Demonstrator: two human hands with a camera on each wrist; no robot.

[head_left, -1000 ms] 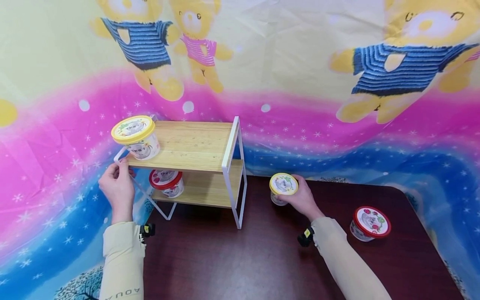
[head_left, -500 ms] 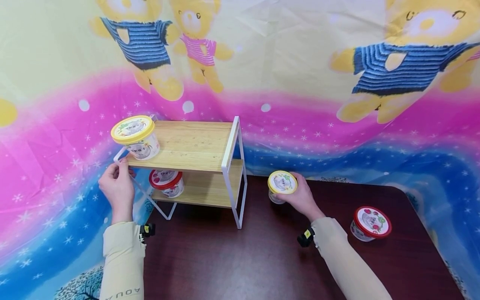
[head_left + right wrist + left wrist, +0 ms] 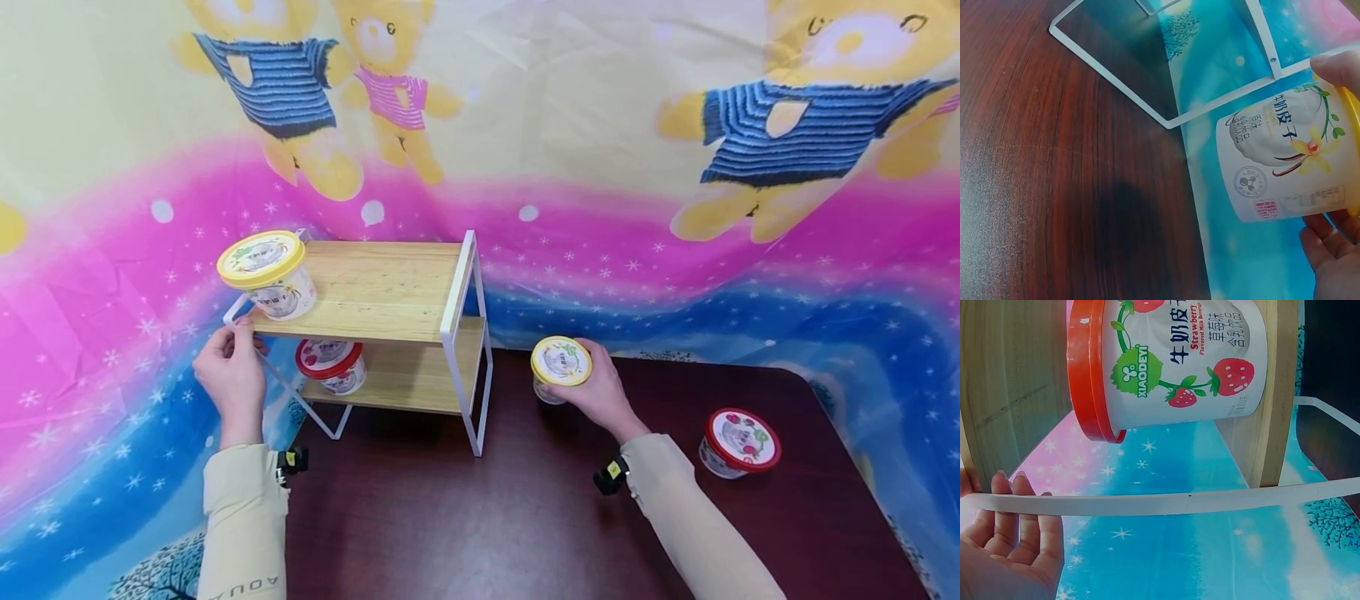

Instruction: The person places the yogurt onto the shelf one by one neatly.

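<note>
My right hand (image 3: 600, 392) grips a white tub with a yellow lid (image 3: 561, 362), fingers and thumb round its side near the lid. In the right wrist view this tub (image 3: 1279, 156) shows a vanilla flower print, held over the table edge beside the rack's white leg frame. At the front left corner of the two-tier wooden rack (image 3: 382, 287), my left hand (image 3: 236, 375) pinches the upper board and white metal frame; its fingers (image 3: 1007, 531) pass behind the bar. Another yellow-lidded tub (image 3: 279, 296) stands on the top shelf, just above that hand.
A red-lidded strawberry tub (image 3: 341, 375) sits on the rack's lower shelf, at the left. Farther right on the dark wooden table (image 3: 487, 525) stands a second red-lidded tub (image 3: 738, 442). Behind everything hangs a printed bear backdrop (image 3: 585, 125).
My right hand has shifted the yellow-lidded tub slightly up and to the left, towards the rack. The left hand keeps its hold on the rack corner.
</note>
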